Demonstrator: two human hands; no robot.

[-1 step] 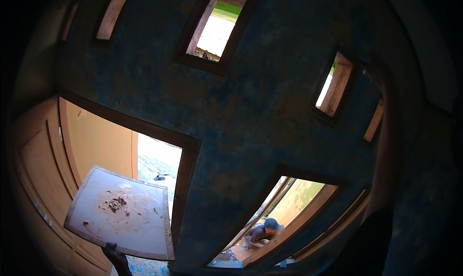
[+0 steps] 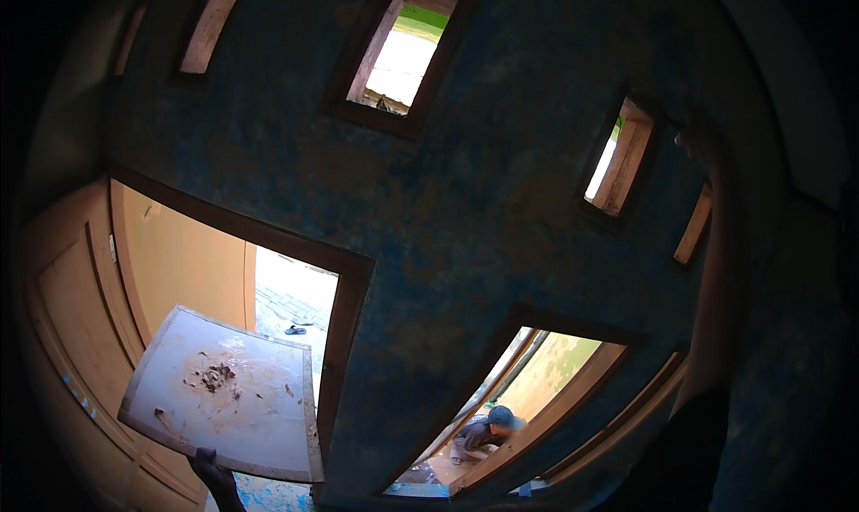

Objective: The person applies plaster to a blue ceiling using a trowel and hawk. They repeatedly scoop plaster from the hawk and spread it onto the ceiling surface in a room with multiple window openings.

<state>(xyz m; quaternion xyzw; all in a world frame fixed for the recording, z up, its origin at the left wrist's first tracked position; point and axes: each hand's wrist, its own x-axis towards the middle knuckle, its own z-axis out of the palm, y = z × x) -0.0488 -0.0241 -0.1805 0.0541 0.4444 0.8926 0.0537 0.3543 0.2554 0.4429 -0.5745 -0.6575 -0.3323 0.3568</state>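
Observation:
My left hand (image 2: 211, 473) grips the lower edge of a square white board (image 2: 219, 414), held up in front of an open doorway; brown flakes and pale smears lie on its face. My right arm is raised along the right side, and my right hand (image 2: 702, 141) is up against the dark, mottled blue-brown wall (image 2: 447, 217), just right of a small upper opening (image 2: 617, 159). Its fingers look curled, but it is dim there and I cannot make out what they hold.
A wooden door (image 2: 72, 297) stands at left by the dark door frame (image 2: 349, 288), with sandals outside. More openings pierce the wall above and at right. Through the lower window (image 2: 608, 355), a person (image 2: 483, 431) in a cap crouches outside.
My right hand has shifted very slightly downward at the wall. Otherwise the board and my left hand look the same.

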